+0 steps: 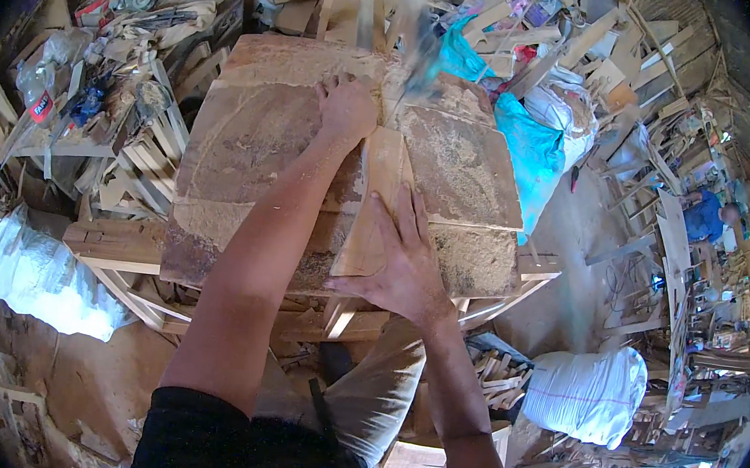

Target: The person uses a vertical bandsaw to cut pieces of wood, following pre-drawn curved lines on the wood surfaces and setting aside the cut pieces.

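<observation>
A tapered, pale wooden board point(381, 180) lies flat on a worn, dusty wooden work table point(257, 139). Near the board's narrow far end, my left hand point(348, 109) rests on the tabletop with its fingers a little bent and apart. My right hand point(404, 260) is spread over the board's wide near end, its thumb along the near edge and its fingers pointing away from me. Just past the narrow end, a motion-blurred upright part point(419, 56) stands over the table; its kind is unclear. A thin dark line runs down from it toward the board.
Wood scraps and a bottle crowd a side bench point(87, 103) on the left. A turquoise sack point(530, 154) touches the table's right side. White sacks stand low at left point(46, 277) and right point(591, 394). A person in blue point(704, 216) is far right. Offcuts heap behind the table.
</observation>
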